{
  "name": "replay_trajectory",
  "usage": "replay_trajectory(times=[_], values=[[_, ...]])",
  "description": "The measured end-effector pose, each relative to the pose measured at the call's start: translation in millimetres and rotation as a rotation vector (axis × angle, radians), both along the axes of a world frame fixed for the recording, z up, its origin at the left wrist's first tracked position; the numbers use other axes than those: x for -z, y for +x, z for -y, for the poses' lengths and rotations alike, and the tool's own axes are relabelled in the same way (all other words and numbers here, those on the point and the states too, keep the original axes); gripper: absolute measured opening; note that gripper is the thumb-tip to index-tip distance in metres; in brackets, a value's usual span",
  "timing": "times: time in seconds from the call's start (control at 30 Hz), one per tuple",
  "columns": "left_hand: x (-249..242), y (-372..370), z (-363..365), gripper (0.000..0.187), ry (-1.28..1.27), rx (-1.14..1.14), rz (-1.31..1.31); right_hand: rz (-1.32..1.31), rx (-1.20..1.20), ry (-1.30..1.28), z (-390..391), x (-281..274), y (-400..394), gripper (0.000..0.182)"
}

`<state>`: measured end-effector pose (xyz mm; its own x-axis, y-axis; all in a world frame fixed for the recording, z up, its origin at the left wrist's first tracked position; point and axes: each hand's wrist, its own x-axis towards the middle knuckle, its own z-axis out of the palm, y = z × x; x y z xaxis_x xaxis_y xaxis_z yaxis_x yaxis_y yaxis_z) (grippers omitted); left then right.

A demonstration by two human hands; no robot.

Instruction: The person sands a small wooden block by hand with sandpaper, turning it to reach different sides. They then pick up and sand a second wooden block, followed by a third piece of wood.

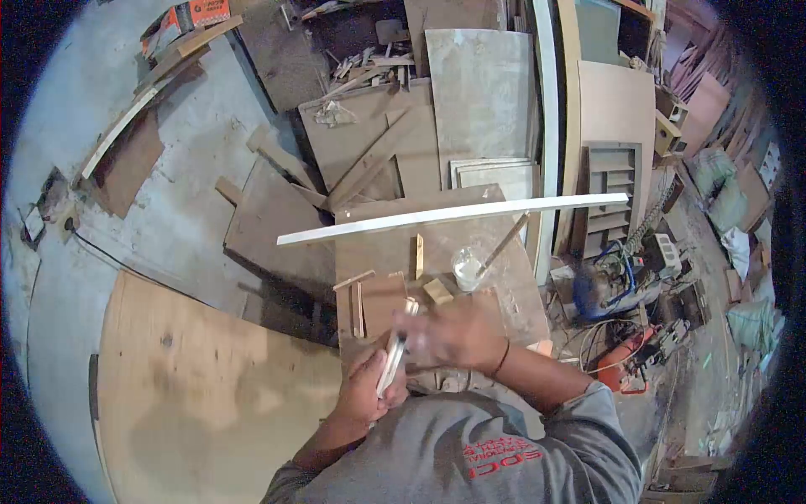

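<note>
My left hand is closed around a short, pale wooden strip, which is tilted with its top end away from me. Beside the strip's upper part is my right hand, smeared by motion, so its fingers and anything in them do not show clearly. A small dark spot shows on the strip near those fingers. Beyond the hands, on the worktable, stand a clear cup of white stuff and a stick leaning in it. Small wood blocks and thin strips lie nearby.
A long white strip lies across the worktable, overhanging both sides. A large plywood sheet is at my left. Boards lean at the back. Right of the table are a compressor-like machine, cables and an orange power tool.
</note>
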<state>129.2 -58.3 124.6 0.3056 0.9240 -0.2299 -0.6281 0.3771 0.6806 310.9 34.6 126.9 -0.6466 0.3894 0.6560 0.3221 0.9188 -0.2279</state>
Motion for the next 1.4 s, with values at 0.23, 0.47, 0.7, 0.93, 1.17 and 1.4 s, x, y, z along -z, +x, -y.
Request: replay_trajectory(times=[0.23,0.47,0.7,0.93,1.17,1.4], values=[[-4.9,1.3,2.4,0.028,-0.140,-0.093,0.040,0.080,-0.132,-0.011,14.7,10.3,-4.5,0.056],[3.0,0.5,-7.0,0.033,-0.169,-0.099,0.065,-0.056,-0.144,-0.066,21.3,7.3,-11.8,0.050],[-0.1,5.3,-15.4,0.031,-0.285,-0.158,0.008,-0.010,-0.076,-0.061,8.5,0.2,-4.6,0.047],[0.7,0.8,-20.9,0.036,-0.036,-0.016,0.107,0.068,-0.049,-0.130,-10.1,-2.5,-0.3,0.054],[-4.9,4.0,-22.8,0.032,-0.008,0.005,0.085,0.035,0.112,-0.217,-33.7,-1.5,8.2,0.049],[-12.3,0.2,-28.2,0.034,-0.134,0.081,0.139,0.227,0.037,-0.140,-14.2,-18.2,13.0,0.051]])
